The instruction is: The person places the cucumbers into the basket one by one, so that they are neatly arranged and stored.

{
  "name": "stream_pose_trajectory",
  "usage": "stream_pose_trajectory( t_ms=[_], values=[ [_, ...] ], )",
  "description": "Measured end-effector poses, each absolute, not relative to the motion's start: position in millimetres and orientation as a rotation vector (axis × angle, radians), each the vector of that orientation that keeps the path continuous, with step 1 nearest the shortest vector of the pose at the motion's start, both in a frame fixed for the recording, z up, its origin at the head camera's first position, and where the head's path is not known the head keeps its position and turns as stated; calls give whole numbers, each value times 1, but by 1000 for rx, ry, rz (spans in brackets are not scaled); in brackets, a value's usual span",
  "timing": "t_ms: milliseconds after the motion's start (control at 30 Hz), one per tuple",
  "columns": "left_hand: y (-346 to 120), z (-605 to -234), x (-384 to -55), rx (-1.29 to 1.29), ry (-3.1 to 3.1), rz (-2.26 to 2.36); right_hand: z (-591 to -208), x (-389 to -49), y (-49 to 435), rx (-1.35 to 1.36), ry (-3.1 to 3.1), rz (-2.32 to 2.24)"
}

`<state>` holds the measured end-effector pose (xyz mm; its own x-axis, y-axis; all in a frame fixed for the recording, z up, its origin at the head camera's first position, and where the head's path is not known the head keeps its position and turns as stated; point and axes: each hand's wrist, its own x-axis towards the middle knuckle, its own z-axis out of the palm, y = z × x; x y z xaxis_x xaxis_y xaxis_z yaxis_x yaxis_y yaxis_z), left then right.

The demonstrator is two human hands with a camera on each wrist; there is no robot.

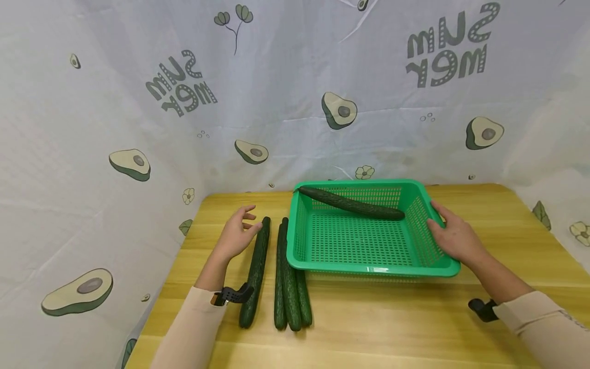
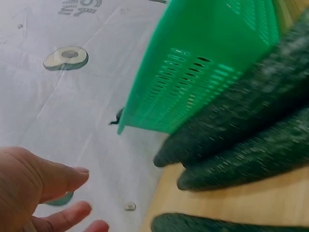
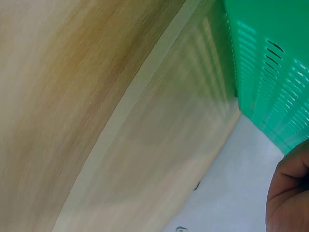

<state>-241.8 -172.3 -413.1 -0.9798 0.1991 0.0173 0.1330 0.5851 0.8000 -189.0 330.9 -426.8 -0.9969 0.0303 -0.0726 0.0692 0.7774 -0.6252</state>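
A green plastic basket (image 1: 373, 270) has its right rim gripped by my right hand (image 1: 456, 236), the thumb over the inner side. Inside it, one long cucumber (image 1: 350, 205) lies along the back, its stem end resting on the left rim. To the left, my left hand (image 1: 237, 233) hovers by the far end of a single cucumber (image 1: 255, 274), fingers loosely bent around nothing. Between that cucumber and the basket lie three more cucumbers (image 1: 290, 292) side by side, partly under the basket's left edge. The left wrist view shows the thumb (image 2: 63, 179) apart from the cucumbers.
A wooden table (image 1: 378, 328) carries everything. Behind it and along both sides hangs a pale curtain (image 1: 295, 102) printed with avocados and lettering. Dark straps (image 1: 237, 293) sit on both wrists.
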Motion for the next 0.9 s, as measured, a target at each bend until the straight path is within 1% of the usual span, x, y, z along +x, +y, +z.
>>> stream_pose_trajectory(
  t_ms=[233, 367, 667, 900],
  values=[
    [-193, -448, -230, 151, 2627, 1380, -424, -190, 332, 84, 2911, -1017],
    [-198, -460, -226, 70, 2589, 1364, -423, -190, 332, 79, 2912, -1006],
    [-197, -466, -211, 101, 2490, 1238, -420, -190, 331, 68, 2910, -988],
    [-191, -467, -211, 43, 2573, 1209, -419, -190, 331, 63, 2909, -992]
  ],
)
